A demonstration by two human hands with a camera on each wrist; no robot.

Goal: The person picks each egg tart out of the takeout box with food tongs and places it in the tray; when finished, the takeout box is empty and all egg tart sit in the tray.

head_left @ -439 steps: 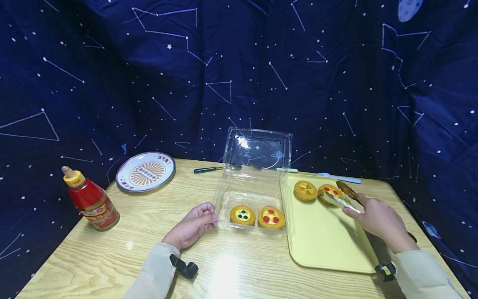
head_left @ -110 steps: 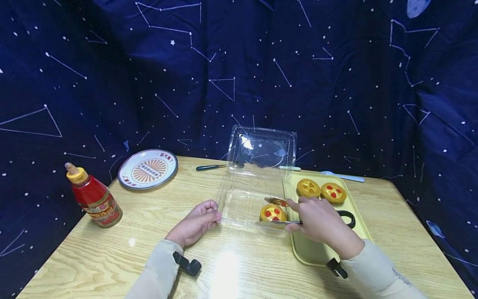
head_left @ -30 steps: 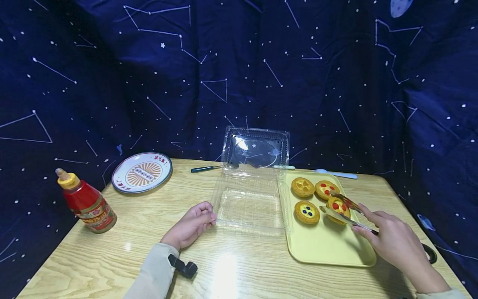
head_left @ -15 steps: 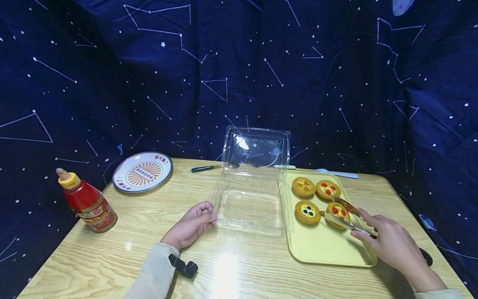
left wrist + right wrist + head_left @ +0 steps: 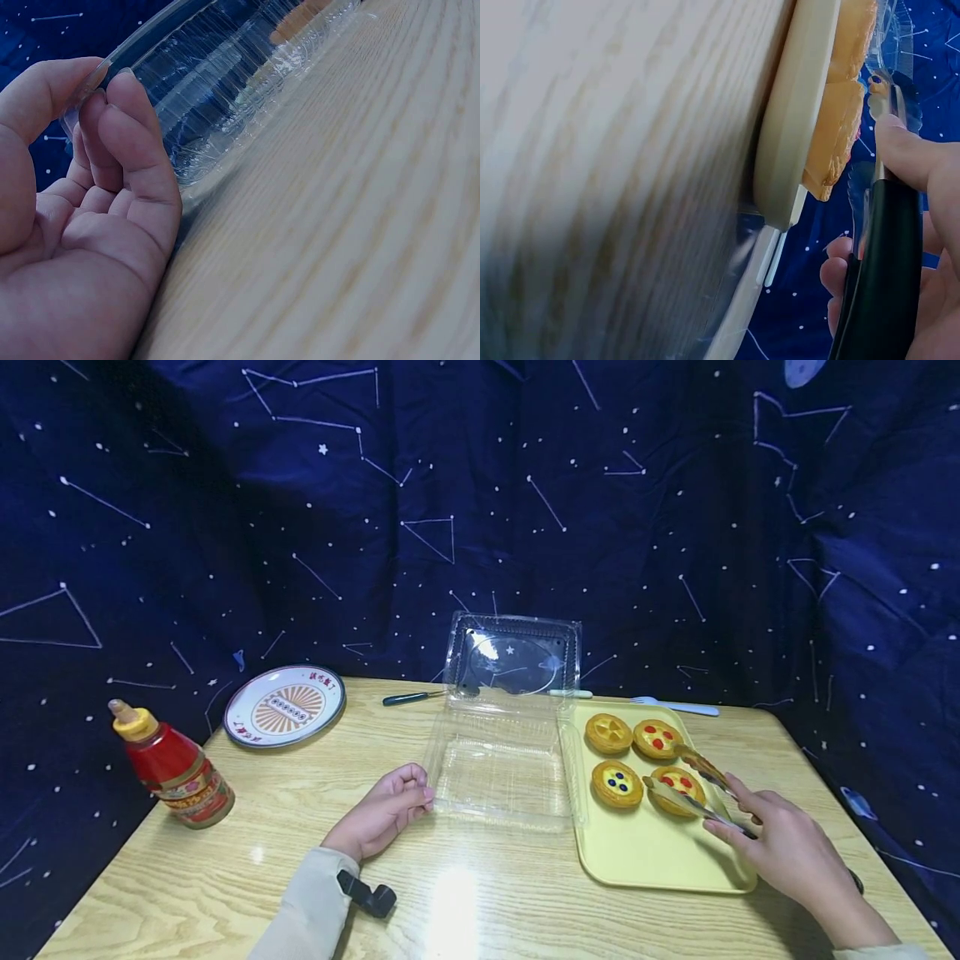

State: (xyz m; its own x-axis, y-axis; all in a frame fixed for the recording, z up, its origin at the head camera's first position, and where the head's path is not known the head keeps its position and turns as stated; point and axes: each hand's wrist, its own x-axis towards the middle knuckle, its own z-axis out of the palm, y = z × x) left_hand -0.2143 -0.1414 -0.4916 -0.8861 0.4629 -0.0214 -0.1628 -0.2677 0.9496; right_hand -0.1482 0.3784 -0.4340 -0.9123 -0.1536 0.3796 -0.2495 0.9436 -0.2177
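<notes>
My left hand (image 5: 386,810) pinches the near left corner of an open clear plastic clamshell box (image 5: 498,777) between thumb and fingers, seen closely in the left wrist view. In my right hand (image 5: 783,843) is a pair of food tongs (image 5: 693,806) with black handles (image 5: 889,262). The tongs' tips stand apart above a red-dotted egg tart (image 5: 670,799) on the yellow tray (image 5: 637,856). Beside it lie a blue-dotted tart (image 5: 617,783), another red-dotted tart (image 5: 658,740) and a tart with yellow pieces (image 5: 608,733).
A decorated plate (image 5: 285,706) and a red squeeze bottle (image 5: 176,768) stand at the left. Behind the box lie a dark-handled utensil (image 5: 408,698) and a pale green handle (image 5: 572,693). A light blue fork (image 5: 678,707) lies behind the tray.
Both tarts that were in the box earlier are now on the tray. Over the last second the tongs spread and let go of the red-dotted tart. My left hand stays at the box corner.
</notes>
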